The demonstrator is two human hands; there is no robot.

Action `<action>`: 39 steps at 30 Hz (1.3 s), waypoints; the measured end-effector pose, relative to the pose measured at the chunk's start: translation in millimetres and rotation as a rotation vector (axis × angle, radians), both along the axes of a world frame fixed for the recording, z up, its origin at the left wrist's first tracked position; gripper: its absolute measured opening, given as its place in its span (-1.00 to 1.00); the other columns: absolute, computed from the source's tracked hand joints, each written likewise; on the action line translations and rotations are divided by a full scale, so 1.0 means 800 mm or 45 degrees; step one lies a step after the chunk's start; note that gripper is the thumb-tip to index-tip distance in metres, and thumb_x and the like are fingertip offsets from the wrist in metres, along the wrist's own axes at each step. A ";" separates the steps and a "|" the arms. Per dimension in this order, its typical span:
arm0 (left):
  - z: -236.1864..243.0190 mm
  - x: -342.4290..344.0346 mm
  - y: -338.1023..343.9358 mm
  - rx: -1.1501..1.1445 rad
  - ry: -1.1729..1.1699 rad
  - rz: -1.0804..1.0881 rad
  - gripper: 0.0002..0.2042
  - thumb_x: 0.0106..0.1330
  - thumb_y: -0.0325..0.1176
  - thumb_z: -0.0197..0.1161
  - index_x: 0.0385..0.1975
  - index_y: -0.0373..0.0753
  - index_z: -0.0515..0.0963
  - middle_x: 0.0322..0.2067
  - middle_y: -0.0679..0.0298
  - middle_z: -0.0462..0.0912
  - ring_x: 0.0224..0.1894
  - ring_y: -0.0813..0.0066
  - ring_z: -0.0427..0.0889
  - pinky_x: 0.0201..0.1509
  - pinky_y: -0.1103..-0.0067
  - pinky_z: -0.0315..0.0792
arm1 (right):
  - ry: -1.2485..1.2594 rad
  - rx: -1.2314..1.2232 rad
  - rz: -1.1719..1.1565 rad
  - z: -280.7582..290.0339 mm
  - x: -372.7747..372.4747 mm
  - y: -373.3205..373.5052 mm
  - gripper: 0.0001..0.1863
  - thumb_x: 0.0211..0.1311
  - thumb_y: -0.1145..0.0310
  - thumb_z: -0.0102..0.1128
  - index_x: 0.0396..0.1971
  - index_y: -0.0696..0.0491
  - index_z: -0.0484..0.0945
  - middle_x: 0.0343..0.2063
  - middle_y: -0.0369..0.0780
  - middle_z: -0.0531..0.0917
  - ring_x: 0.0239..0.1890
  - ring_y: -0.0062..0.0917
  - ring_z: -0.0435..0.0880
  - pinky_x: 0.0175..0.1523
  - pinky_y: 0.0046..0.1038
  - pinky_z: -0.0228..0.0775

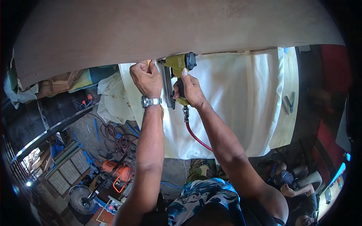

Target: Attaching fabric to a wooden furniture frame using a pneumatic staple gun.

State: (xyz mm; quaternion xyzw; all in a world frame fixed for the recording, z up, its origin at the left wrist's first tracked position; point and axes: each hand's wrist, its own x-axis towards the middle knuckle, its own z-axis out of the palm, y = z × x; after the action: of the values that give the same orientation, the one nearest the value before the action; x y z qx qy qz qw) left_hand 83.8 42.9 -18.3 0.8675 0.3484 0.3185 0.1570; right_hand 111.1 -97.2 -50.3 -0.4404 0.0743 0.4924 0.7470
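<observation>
**Head view: nail gun (174, 63) up at the far edge of the white cloth (233, 101)**

From my remote seat, I judge the step in hand to be lining up a fastening where the cloth meets the brown panel (169, 30). The right hand (191, 88) grips the gun by its handle, red hose (196, 136) trailing below. Just beside the gun's left side, the left hand (146, 79) has its fingers curled together at the panel's edge; I cannot tell whether they pinch cloth. As I read it, the next move calls for a taut edge, a squarely seated nose and left fingertips clear of the firing line.
</observation>
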 end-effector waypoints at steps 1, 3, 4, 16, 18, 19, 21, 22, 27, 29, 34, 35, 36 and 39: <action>-0.001 0.000 0.001 -0.005 -0.025 0.002 -0.67 0.07 -0.52 0.46 -0.36 -0.29 0.34 -0.40 0.17 0.42 -0.35 0.24 0.46 -0.21 0.34 0.41 | -0.001 -0.003 -0.002 -0.001 0.001 0.000 -0.29 0.43 -0.27 -0.19 -0.17 0.23 0.45 -0.63 -0.23 0.51 -0.67 -0.56 0.50 -0.45 -0.47 0.46; -0.007 0.001 0.002 -0.013 -0.051 -0.001 -0.66 0.06 -0.51 0.47 -0.36 -0.29 0.34 -0.40 0.18 0.42 -0.36 0.25 0.45 -0.21 0.34 0.41 | -0.018 -0.040 0.025 -0.004 0.003 -0.002 -0.28 0.42 -0.28 -0.20 -0.20 0.22 0.44 -0.63 -0.22 0.51 -0.67 -0.55 0.51 -0.46 -0.46 0.46; -0.009 -0.001 0.006 -0.061 -0.105 0.005 -0.65 0.04 -0.51 0.48 -0.36 -0.29 0.34 -0.41 0.20 0.41 -0.37 0.27 0.44 -0.21 0.35 0.41 | -0.014 -0.035 0.023 0.000 0.003 -0.002 -0.28 0.42 -0.28 -0.20 -0.20 0.22 0.44 -0.63 -0.22 0.51 -0.67 -0.55 0.51 -0.46 -0.46 0.46; -0.008 -0.001 0.006 0.055 -0.060 0.043 -0.62 0.00 -0.49 0.50 -0.38 -0.29 0.32 -0.43 0.22 0.41 -0.40 0.25 0.46 -0.25 0.31 0.43 | 0.149 0.169 0.059 0.016 0.014 -0.015 -0.20 0.39 -0.35 -0.28 -0.05 0.22 0.39 -0.61 -0.24 0.50 -0.66 -0.56 0.53 -0.41 -0.40 0.60; -0.010 0.000 0.006 0.040 -0.099 0.024 -0.61 0.00 -0.49 0.50 -0.36 -0.29 0.33 -0.43 0.21 0.42 -0.39 0.23 0.46 -0.25 0.32 0.43 | 0.146 0.148 0.074 0.018 0.017 -0.014 -0.20 0.39 -0.36 -0.29 -0.06 0.22 0.39 -0.62 -0.25 0.49 -0.66 -0.57 0.52 -0.41 -0.40 0.59; -0.010 -0.001 0.007 0.042 -0.099 0.024 -0.61 0.00 -0.49 0.50 -0.36 -0.29 0.33 -0.43 0.21 0.42 -0.39 0.23 0.46 -0.25 0.32 0.43 | 0.144 0.130 0.091 0.020 0.018 -0.013 -0.20 0.39 -0.36 -0.30 -0.06 0.22 0.39 -0.62 -0.26 0.48 -0.66 -0.57 0.51 -0.41 -0.40 0.58; -0.011 -0.001 0.008 0.038 -0.103 0.011 -0.66 0.04 -0.49 0.46 -0.35 -0.30 0.35 -0.41 0.20 0.41 -0.39 0.24 0.47 -0.26 0.32 0.44 | 0.126 0.132 0.107 0.020 0.020 -0.012 -0.21 0.40 -0.35 -0.30 -0.06 0.21 0.40 -0.62 -0.26 0.48 -0.66 -0.57 0.49 -0.41 -0.40 0.58; -0.012 -0.004 0.011 0.043 -0.101 0.014 -0.66 0.04 -0.49 0.46 -0.35 -0.30 0.35 -0.41 0.20 0.41 -0.39 0.24 0.47 -0.26 0.32 0.44 | 0.112 0.135 0.124 0.020 0.019 -0.012 -0.21 0.40 -0.35 -0.30 -0.07 0.21 0.40 -0.63 -0.26 0.47 -0.66 -0.57 0.48 -0.41 -0.40 0.57; -0.004 -0.006 0.006 -0.076 -0.371 -0.033 -0.81 0.32 -0.41 0.08 -0.20 -0.38 0.29 -0.31 0.12 0.37 -0.33 0.32 0.43 -0.25 0.38 0.40 | 0.198 0.248 0.065 0.013 0.015 -0.014 -0.24 0.41 -0.33 -0.29 -0.09 0.20 0.40 -0.64 -0.27 0.45 -0.67 -0.57 0.46 -0.40 -0.39 0.57; -0.003 -0.004 0.003 -0.218 -0.475 0.077 -0.81 0.36 -0.36 -0.09 -0.19 -0.37 0.28 -0.29 0.09 0.37 -0.32 0.28 0.42 -0.18 0.39 0.38 | 0.215 0.228 0.054 0.014 0.013 -0.013 -0.24 0.42 -0.32 -0.30 -0.09 0.20 0.40 -0.63 -0.26 0.46 -0.67 -0.57 0.46 -0.40 -0.39 0.57; -0.004 0.002 0.006 -0.310 -0.651 0.136 -0.79 0.37 -0.32 -0.13 -0.22 -0.37 0.29 -0.32 0.09 0.39 -0.31 0.27 0.41 -0.14 0.36 0.36 | 0.200 0.238 0.063 0.015 0.014 -0.015 -0.25 0.42 -0.32 -0.30 -0.06 0.19 0.39 -0.63 -0.26 0.47 -0.67 -0.56 0.47 -0.39 -0.38 0.58; -0.007 0.002 0.007 -0.318 -0.652 0.149 -0.77 0.38 -0.30 -0.14 -0.24 -0.38 0.30 -0.33 0.08 0.39 -0.31 0.25 0.41 -0.13 0.34 0.36 | 0.179 0.228 0.044 0.016 0.015 -0.019 -0.25 0.42 -0.32 -0.29 -0.05 0.18 0.39 -0.63 -0.26 0.47 -0.67 -0.56 0.47 -0.39 -0.37 0.58; -0.008 0.003 0.008 -0.330 -0.664 0.148 -0.77 0.38 -0.30 -0.14 -0.24 -0.38 0.30 -0.33 0.08 0.39 -0.31 0.25 0.41 -0.13 0.34 0.36 | 0.195 0.261 0.000 0.016 0.016 -0.028 -0.25 0.41 -0.33 -0.26 -0.09 0.19 0.41 -0.63 -0.26 0.49 -0.67 -0.56 0.49 -0.40 -0.38 0.59; -0.010 0.001 0.013 -0.364 -0.467 0.214 -0.67 0.39 -0.19 -0.07 -0.17 -0.41 0.35 -0.18 -0.05 0.43 -0.19 0.16 0.50 -0.07 0.34 0.45 | 0.194 0.204 -0.018 0.027 0.010 -0.083 -0.26 0.41 -0.32 -0.23 -0.20 0.20 0.44 -0.66 -0.22 0.52 -0.68 -0.52 0.56 -0.45 -0.41 0.60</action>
State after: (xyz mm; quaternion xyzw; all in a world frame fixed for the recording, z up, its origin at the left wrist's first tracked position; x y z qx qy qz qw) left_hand 84.3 53.5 -26.6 0.7321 0.4266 0.4300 0.3116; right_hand 119.1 -163.3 -28.8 -0.3400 0.0944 0.5235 0.7755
